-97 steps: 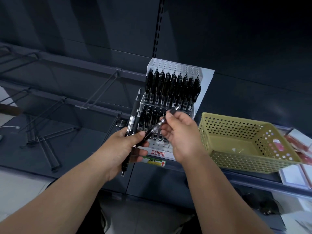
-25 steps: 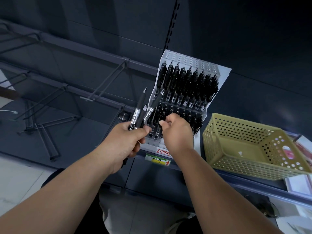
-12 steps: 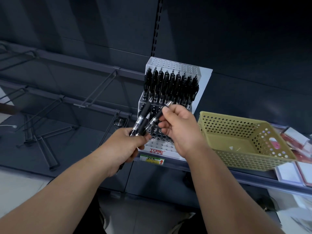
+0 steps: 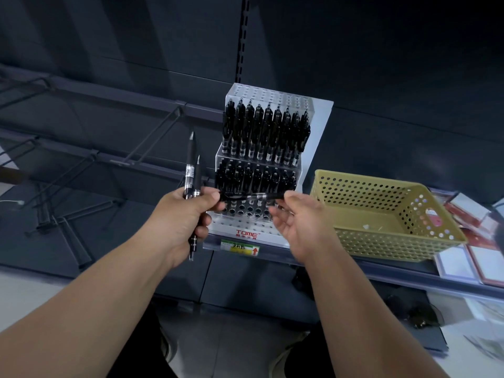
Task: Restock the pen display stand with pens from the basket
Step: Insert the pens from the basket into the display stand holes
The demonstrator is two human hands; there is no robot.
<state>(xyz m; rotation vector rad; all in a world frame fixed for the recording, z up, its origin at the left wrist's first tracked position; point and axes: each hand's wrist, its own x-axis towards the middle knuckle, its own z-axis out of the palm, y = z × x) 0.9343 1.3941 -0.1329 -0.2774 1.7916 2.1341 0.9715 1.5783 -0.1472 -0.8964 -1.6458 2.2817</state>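
Clear pen display stand (image 4: 313,148) and yellow basket (image 4: 381,241) stand side by side on a dark grey shop shelf (image 4: 381,271).
The left hand (image 4: 185,214) grips two pens (image 4: 191,170) upright. A third pen (image 4: 253,196) lies level before the stand's lower rows, between the left thumb and the right hand (image 4: 300,222). The right fingers (image 4: 275,214) curl loosely beneath; whether they pinch it is unclear.
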